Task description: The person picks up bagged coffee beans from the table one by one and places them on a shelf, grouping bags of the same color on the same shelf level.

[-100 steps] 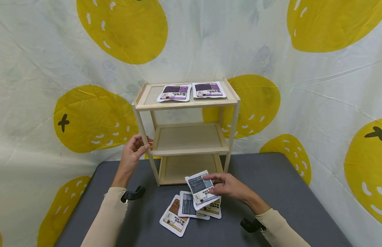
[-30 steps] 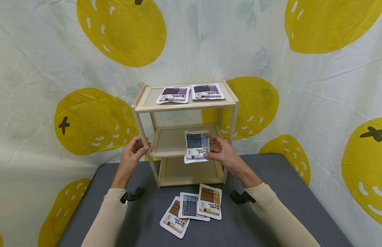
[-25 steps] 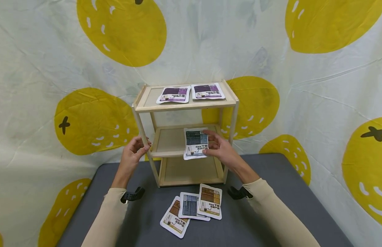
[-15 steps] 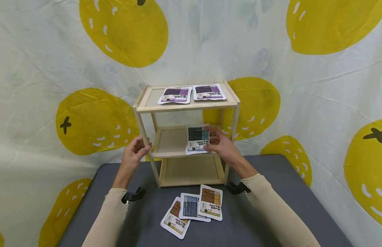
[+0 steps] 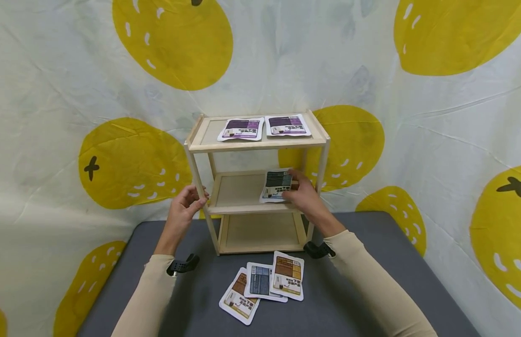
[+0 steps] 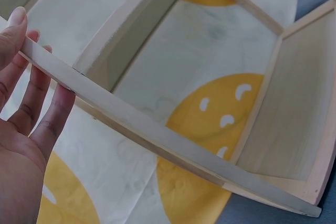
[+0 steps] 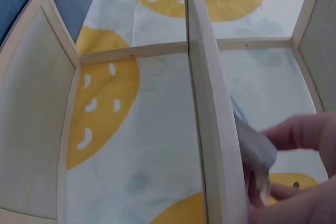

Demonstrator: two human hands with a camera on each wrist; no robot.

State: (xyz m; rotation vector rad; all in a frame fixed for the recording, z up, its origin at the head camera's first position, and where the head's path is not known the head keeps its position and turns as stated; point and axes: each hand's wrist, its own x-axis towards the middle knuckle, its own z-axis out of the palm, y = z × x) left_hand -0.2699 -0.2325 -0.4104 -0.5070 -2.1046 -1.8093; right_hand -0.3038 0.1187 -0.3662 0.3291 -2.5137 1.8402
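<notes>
My right hand (image 5: 308,199) holds a white-edged packet (image 5: 277,185) with a dark teal label by its right edge. This packet is just over the right part of the rack's middle shelf (image 5: 239,189). In the right wrist view, the packet (image 7: 257,142) appears edge-on and blurred beside the shelf board (image 7: 207,87). My left hand (image 5: 182,210) grips the front left post of the small wooden rack (image 5: 256,147). The left wrist view shows the thumb and fingers around that post (image 6: 157,137).
Two purple packets, a left one (image 5: 242,129) and a right one (image 5: 287,125), lie on the top shelf. On the grey table (image 5: 340,299), a left brown packet (image 5: 239,297), a blue packet (image 5: 258,281) and a right brown packet (image 5: 287,275) overlap. A fruit-print cloth (image 5: 260,56) hangs behind.
My right hand has lifted the teal-labelled packet from the pile in front of the rack and moved it up and inward to the middle shelf. My left hand has stayed on the post.
</notes>
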